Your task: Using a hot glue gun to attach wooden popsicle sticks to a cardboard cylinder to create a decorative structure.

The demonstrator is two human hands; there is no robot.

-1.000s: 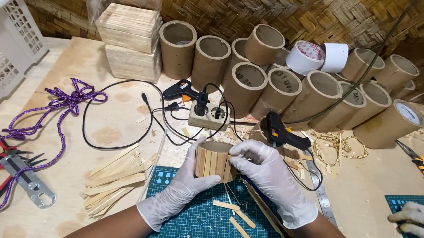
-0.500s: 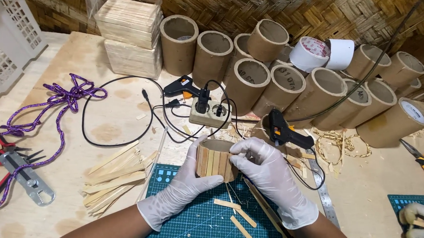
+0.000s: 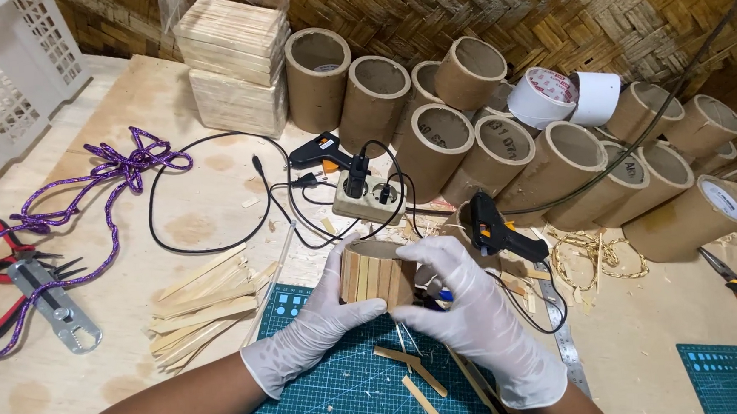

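I am holding the stick-clad cardboard tube just above the green cutting mat on the tabletop, barely turning it since a moment ago. My left hand is cupping its side; my right hand fingers are clasping its far side, pressing sticks.

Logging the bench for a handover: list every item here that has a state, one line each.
left hand: gloved, gripping the stick-clad tube
right hand: gloved, fingers on the tube
stick-clad tube: upright, held above the cutting mat
glue gun: lying down, corded
power strip: plug inserted
tape rolls: resting on cardboard tubes
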